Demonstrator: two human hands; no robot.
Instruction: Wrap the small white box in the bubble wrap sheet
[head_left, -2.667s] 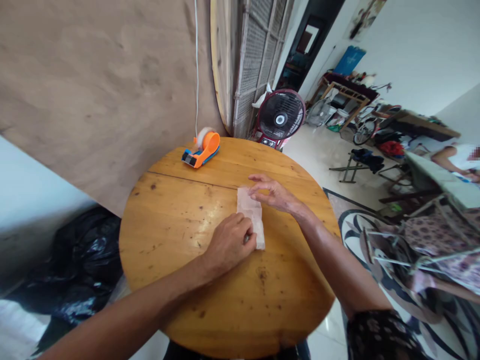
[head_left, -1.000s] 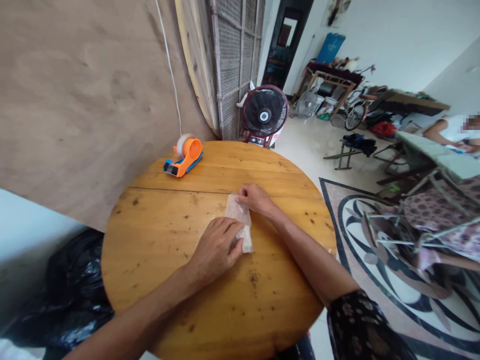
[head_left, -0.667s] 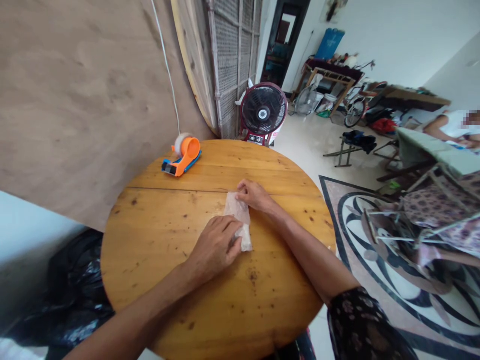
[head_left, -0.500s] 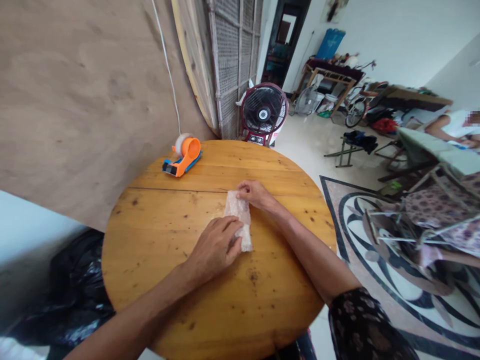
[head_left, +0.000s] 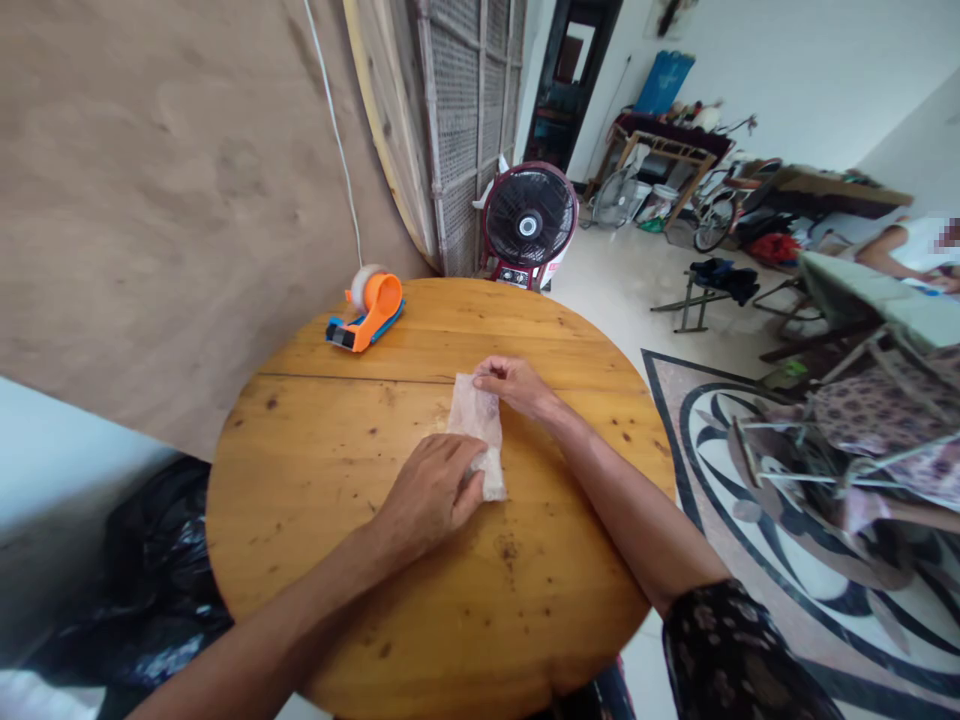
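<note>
A narrow strip of whitish, translucent bubble wrap (head_left: 475, 408) lies on the wooden table, its long side running away from me. My left hand (head_left: 431, 482) rests over its near left half, fingers and thumb curved round its edge. At the far end my right hand (head_left: 513, 384) pinches the top right corner between thumb and fingers. Whether anything is inside the wrap I cannot tell. An orange tape dispenser (head_left: 369, 318) with a blue part and a roll of clear tape lies on the far left of the table, apart from both hands.
The round wooden table (head_left: 300, 500) has a dark seam across its far part. Beyond its edge stands a dark red fan (head_left: 528, 225). Black plastic bags (head_left: 161, 560) lie low on the left. A person's arm (head_left: 885, 250) shows at another table on the right.
The far end of the bubble wrap looks slightly flatter and more extended, and my right hand's fingers have shifted a little on its corner. My left hand stays nearly in place.
</note>
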